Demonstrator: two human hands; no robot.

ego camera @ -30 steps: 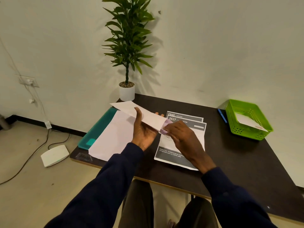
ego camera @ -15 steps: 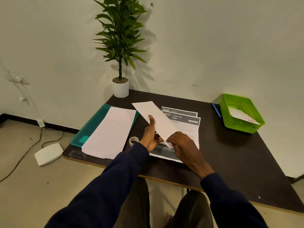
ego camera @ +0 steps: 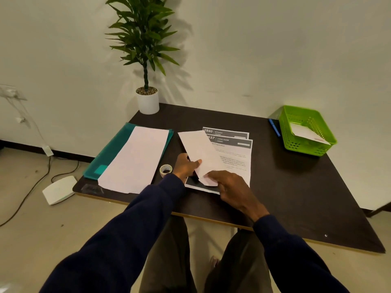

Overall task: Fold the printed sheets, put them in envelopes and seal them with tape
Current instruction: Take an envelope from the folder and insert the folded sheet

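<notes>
- Nearest the front edge of the dark, matte bench point(ego camera: 296, 187), the right hand point(ego camera: 230, 187) curls its fingers point(ego camera: 213, 176) onto the near end of a long, flat white envelope point(ego camera: 201, 153).
- The left hand point(ego camera: 186, 167) pinches the envelope's left edge, thumb on top, other fingers beneath.
- The envelope slants away over the printed sheets point(ego camera: 237, 159), which lie flat and overlapping, with dark header bands.
- Just left of the left hand sits a small ring of tape point(ego camera: 166, 170).
- Farther left, plain white rectangular papers point(ego camera: 135, 159) lie on a teal plastic folder point(ego camera: 112, 151).
- Far right, a slotted green plastic basket point(ego camera: 304, 149) holds white paper, with a slim blue pen point(ego camera: 274, 127) beside it.
- At the back corner stands a round white pot point(ego camera: 147, 101) with a leafy plant.
</notes>
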